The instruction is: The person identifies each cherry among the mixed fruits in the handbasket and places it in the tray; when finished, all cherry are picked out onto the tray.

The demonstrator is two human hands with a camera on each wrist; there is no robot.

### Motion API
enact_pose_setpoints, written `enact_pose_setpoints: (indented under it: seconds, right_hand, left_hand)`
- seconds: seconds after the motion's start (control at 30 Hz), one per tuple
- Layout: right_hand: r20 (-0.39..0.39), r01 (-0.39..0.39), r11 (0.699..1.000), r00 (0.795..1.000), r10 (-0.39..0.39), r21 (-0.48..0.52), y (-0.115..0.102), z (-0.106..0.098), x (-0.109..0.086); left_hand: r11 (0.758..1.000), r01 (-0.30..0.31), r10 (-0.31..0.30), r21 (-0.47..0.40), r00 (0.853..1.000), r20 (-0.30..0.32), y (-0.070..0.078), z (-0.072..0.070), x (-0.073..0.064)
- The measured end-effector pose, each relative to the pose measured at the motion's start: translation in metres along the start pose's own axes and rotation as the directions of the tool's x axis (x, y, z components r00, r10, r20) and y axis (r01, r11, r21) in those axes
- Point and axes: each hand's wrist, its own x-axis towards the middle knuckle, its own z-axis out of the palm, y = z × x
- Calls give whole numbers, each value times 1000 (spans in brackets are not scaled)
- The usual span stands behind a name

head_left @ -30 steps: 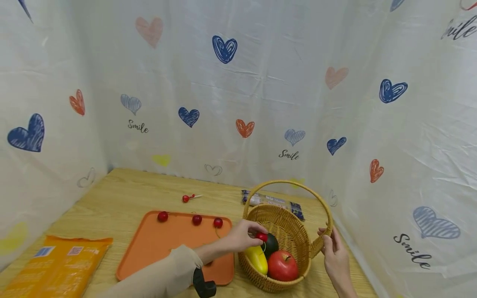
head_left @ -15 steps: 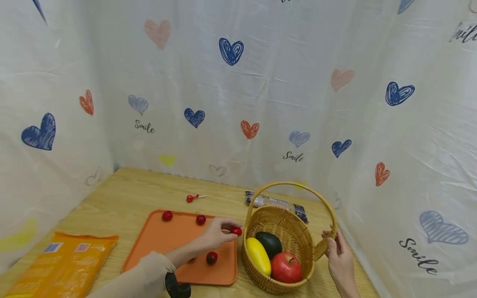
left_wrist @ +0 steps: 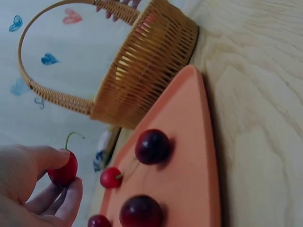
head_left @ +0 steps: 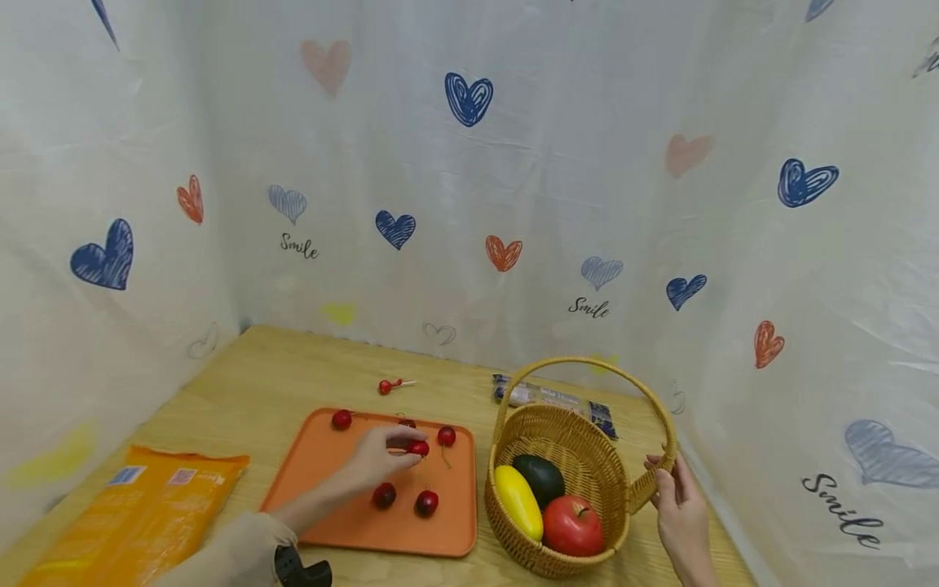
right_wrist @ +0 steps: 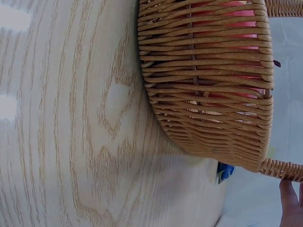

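Note:
Between thumb and fingers my left hand (head_left: 377, 458) pinches a red cherry (left_wrist: 65, 169) with a green stem, held above the orange tray (head_left: 345, 530). On that tray lie several cherries, among them a dark one (head_left: 426, 503) near the front. My right hand (head_left: 681, 509) grips the handle of the wicker basket (head_left: 506, 534) on its right side. Inside the basket are a yellow oblong fruit (head_left: 518, 501), a dark green avocado-like fruit (head_left: 540, 479) and a red apple (head_left: 574, 526). In the right wrist view only part of the right hand (right_wrist: 291, 203) shows.
Behind the tray lies a red lollipop (head_left: 385, 386). A clear and blue packet (head_left: 557, 401) lies behind the basket. At the front left is an orange package (head_left: 132, 514). A heart-printed curtain (head_left: 411, 147) surrounds the wooden table (head_left: 293, 367).
My left hand has moved left from over the basket to above the tray, the cherry still pinched. The right hand stays on the basket handle. The view has shifted slightly.

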Motion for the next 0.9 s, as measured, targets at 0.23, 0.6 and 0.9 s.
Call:
enact_pose_setpoints:
  seconds: [0.23,0.6,0.9]
  right_hand:
    - [4,-11,1000,1000,11,19,-1,-2,0]
    - [-29,-16,1000,999,16,-11,0,-3,-1]
    - [-31,19,999,999,-18,33,1,2,0]
  left_hand:
    - [999,26,-23,40,997,-80,-10,-19,-16]
    - [988,91,-68,127,982,-175,-21,-57,-41]
    - [942,191,-121,276,960,-251,-31,-80,-58]
